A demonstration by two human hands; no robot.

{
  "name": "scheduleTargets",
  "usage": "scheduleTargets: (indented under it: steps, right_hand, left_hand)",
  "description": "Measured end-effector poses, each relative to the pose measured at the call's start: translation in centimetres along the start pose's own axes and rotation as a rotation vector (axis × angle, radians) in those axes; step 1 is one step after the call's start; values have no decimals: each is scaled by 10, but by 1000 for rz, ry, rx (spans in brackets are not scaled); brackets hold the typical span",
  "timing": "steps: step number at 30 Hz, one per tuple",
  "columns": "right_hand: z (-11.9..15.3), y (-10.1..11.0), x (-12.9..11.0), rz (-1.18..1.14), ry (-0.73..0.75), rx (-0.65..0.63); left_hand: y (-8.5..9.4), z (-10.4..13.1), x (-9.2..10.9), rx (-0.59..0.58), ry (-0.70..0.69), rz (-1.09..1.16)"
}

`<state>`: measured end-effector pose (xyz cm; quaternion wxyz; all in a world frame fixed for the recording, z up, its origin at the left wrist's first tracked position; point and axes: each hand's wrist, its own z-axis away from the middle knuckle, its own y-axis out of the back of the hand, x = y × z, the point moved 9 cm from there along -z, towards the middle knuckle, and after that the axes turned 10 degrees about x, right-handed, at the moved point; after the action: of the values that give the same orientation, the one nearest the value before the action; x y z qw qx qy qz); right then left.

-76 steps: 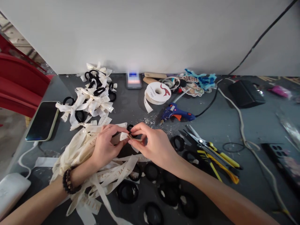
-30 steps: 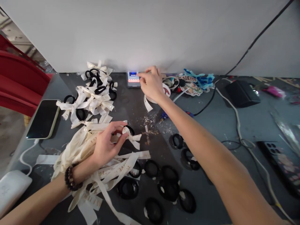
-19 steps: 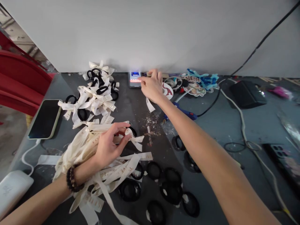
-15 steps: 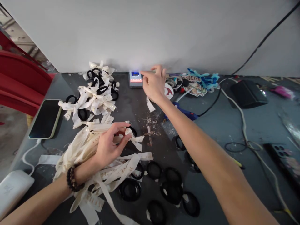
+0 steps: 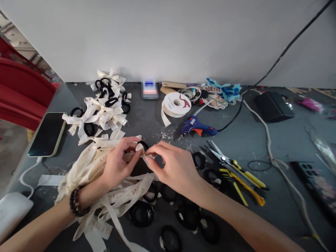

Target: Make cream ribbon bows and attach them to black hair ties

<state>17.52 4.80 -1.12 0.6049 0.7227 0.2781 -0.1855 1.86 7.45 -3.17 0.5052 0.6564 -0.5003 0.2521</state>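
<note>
Between my hands is a black hair tie (image 5: 143, 144) with a cream ribbon bow (image 5: 140, 148) on it. My left hand (image 5: 119, 159) pinches the bow from the left, thumb and fingertips closed on it. From the right, my right hand (image 5: 173, 164) pinches the bow's ribbon end between thumb and index finger. Under my left wrist lies a heap of cream printed ribbon strips (image 5: 86, 164). Finished-looking bows on black hair ties (image 5: 105, 112) are piled behind it. Several loose black hair ties (image 5: 141, 213) lie in front, some with whitish patches.
A ribbon spool (image 5: 177, 104) and blue glue gun (image 5: 196, 126) stand behind my right hand. Scissors (image 5: 223, 158) and yellow-handled tools lie to the right. Phones (image 5: 47, 134) (image 5: 149, 91) rest left and at the wall. Cables cross the right side.
My right hand has come back from the lit phone at the wall to the bow in my left hand. My left hand has kept its hold on the bow.
</note>
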Motion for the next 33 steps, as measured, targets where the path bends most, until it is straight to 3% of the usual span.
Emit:
scheduleTargets:
  steps: [9,18,33]
  right_hand:
    - [-2,-13,15,32,-47,29]
    - [-3,-21,22,-195,-101,10]
    - [0,-14,19,-202,-94,116]
  left_hand:
    - [-8,3,-5,-75,73,139]
    - [-9,4,-5,-87,93,187]
    - [-4,2,4,-79,-60,-11]
